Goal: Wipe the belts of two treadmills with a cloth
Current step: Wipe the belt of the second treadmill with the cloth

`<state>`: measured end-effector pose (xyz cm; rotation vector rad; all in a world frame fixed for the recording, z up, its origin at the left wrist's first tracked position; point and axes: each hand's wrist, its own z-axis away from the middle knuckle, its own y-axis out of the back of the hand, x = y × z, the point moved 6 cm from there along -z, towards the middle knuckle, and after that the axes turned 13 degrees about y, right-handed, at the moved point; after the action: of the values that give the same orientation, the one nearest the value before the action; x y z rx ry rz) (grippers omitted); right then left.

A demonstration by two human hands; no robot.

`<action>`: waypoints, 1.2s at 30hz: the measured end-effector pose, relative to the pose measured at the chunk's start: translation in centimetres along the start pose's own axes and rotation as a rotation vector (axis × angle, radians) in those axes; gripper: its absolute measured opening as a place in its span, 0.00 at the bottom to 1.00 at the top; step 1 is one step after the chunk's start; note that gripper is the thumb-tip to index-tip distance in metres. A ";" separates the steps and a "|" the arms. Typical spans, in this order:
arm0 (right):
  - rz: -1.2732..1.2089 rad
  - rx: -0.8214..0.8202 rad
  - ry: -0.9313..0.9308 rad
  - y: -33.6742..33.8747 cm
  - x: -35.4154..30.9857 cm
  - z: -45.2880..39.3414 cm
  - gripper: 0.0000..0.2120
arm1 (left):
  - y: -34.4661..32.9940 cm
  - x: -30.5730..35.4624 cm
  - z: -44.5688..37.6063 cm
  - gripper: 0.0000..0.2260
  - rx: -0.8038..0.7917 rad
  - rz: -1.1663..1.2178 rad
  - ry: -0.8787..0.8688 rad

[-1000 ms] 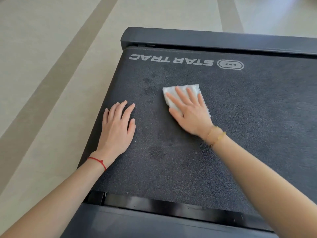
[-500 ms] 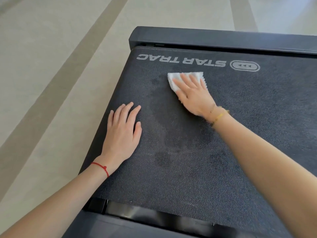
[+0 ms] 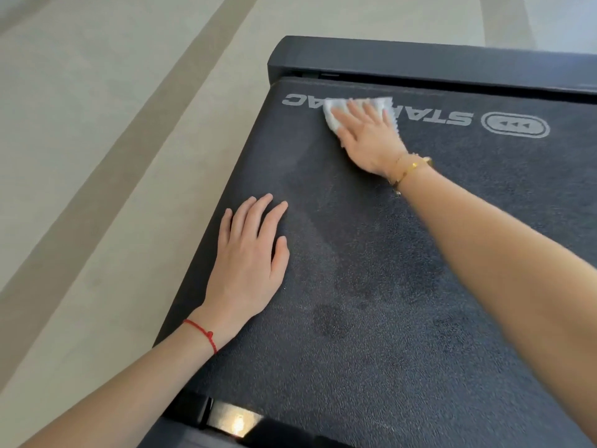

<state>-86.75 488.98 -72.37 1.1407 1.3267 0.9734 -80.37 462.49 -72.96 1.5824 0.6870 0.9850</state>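
A dark textured treadmill belt (image 3: 420, 318) fills the right and centre of the head view, with a white STAR TRAC logo near its far end. My right hand (image 3: 368, 137) presses a white cloth (image 3: 332, 116) flat onto the belt, fingers straight, right over the middle of the logo. Most of the cloth is hidden under the hand. My left hand (image 3: 248, 260) rests flat on the belt near its left edge, fingers straight, holding nothing. Damp darker streaks run along the belt between the two hands.
A black end cover (image 3: 420, 61) closes the belt's far end. A glossy black frame strip (image 3: 226, 420) lies at the near edge. Pale floor with darker stripes (image 3: 97, 189) spreads to the left of the treadmill.
My right hand has slid the cloth away from me along the belt, from the middle up onto the logo. My left hand has stayed flat in place.
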 end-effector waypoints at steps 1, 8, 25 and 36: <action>-0.014 0.011 -0.012 -0.1 -0.3 -1.0 0.23 | 0.0 0.0 0.0 0.24 -0.001 0.001 0.002; -0.098 -0.033 0.447 -2.5 -9.0 0.0 0.23 | -0.2 -0.2 -0.1 0.24 0.001 -0.019 -0.002; -0.050 -0.048 0.543 -2.4 -8.4 -4.1 0.22 | -0.5 -0.3 -0.3 0.23 -0.001 -0.032 0.004; -0.032 -0.032 0.158 -1.1 -3.6 -0.6 0.23 | -0.1 -0.2 -0.2 0.23 0.010 -0.023 0.011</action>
<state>-87.58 485.26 -72.61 1.0324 1.4459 1.0749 -80.59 462.44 -73.11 1.5757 0.7172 0.9760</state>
